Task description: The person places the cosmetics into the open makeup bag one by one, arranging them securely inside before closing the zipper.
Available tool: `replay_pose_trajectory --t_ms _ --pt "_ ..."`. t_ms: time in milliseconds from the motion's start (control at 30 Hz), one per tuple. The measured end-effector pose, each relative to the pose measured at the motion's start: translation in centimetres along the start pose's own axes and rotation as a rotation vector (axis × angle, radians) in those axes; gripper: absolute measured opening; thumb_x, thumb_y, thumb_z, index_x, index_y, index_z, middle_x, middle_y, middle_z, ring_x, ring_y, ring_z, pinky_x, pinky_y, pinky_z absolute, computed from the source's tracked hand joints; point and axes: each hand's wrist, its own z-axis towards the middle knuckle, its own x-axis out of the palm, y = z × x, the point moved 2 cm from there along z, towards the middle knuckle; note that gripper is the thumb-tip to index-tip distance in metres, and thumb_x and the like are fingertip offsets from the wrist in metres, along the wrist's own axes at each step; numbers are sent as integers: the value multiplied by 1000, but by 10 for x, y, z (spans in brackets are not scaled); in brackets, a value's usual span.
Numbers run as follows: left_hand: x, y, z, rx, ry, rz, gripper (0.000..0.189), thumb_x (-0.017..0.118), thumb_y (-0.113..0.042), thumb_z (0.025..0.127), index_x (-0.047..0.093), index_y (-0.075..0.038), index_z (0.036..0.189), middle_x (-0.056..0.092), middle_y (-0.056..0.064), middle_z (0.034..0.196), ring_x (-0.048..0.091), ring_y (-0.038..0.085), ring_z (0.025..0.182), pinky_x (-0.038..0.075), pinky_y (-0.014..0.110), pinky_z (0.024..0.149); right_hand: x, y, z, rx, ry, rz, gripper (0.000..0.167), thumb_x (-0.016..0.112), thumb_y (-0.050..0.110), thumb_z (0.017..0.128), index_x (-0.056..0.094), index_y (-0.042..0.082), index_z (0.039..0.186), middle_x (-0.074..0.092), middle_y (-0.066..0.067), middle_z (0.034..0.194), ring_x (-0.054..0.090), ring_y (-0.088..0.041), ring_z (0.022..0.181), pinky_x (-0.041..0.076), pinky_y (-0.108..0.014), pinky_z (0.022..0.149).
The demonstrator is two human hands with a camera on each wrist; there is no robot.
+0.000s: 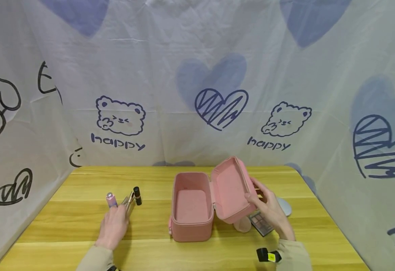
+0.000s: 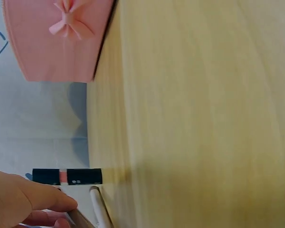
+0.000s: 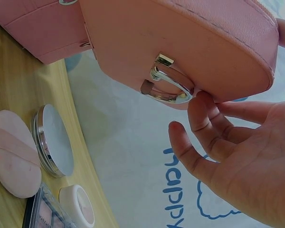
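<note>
A pink cosmetic case [image 1: 192,231] stands with its lid [image 1: 233,188] swung over to the right; its inside looks bare. My right hand [image 1: 270,210] grips the lid's free edge, thumb over the inner rim and fingers behind, close to a silver-trimmed handle [image 3: 173,90] in the right wrist view. Off to the left, my left hand [image 1: 112,227] pinches a slim makeup brush [image 2: 80,219] between thumb and fingers. Another brush [image 2: 99,206] is beside it. A black lipstick tube [image 1: 137,195] stands upright just right of the brushes, and a pink bottle [image 1: 111,199] is at the fingertips.
Right of the case, partly behind the lid and right hand, lie a powder puff [image 3: 16,166], a round silver compact [image 3: 57,142], an eyeshadow palette [image 3: 42,209] and a small white round container [image 3: 78,204]. A printed cloth [image 1: 170,124] hangs behind the wooden table [image 1: 150,252].
</note>
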Motion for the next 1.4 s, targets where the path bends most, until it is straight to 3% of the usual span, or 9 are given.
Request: replay_pose_trajectory --t_ms 267,500,600,733,900,1067,1400 --pt "-7 -7 1 -5 -33 -28 9 55 0 96 55 8 90 54 15 73 49 19 55 41 24 43 0 0 1 -1 4 2 61 60 21 99 38 7 154 56 -19 134 56 -10 107 52 -22 87" --pt "-16 -18 4 23 -123 -51 14 56 1 96 59 13 100 58 24 89 53 22 61 45 23 47 0 1 0 16 3 -5 62 60 22 98 38 8 155 56 -19 136 56 -11 109 52 -23 88" --pt "-19 -24 7 41 -141 -92 20 57 -1 96 62 14 108 64 26 92 54 20 62 44 22 47 0 1 1 19 2 -5 63 60 22 98 38 8 155 56 -19 136 56 -12 109 52 -23 88" --pt "-23 -35 10 48 -120 -178 21 60 -1 94 63 13 110 72 20 88 60 15 61 47 20 48 0 1 1 20 4 -4 62 60 22 98 38 7 155 56 -19 136 56 -12 109 52 -24 88" --pt "-29 -49 16 25 -68 -236 21 64 -6 92 66 8 107 73 12 86 66 15 72 51 20 62 0 1 0 17 9 0 62 60 22 98 38 7 154 56 -20 137 56 -12 109 52 -24 88" --pt "-37 -62 24 20 42 -344 32 66 -13 94 64 7 119 74 14 96 70 20 83 56 25 67 0 1 1 7 9 -1 62 60 21 98 39 6 154 57 -20 136 57 -10 108 52 -23 88" --pt "-54 -97 56 83 294 -615 48 66 -8 94 49 13 133 71 25 103 75 22 77 63 34 74 0 2 0 5 13 2 63 60 21 98 38 5 155 56 -20 134 57 -12 107 52 -23 87"
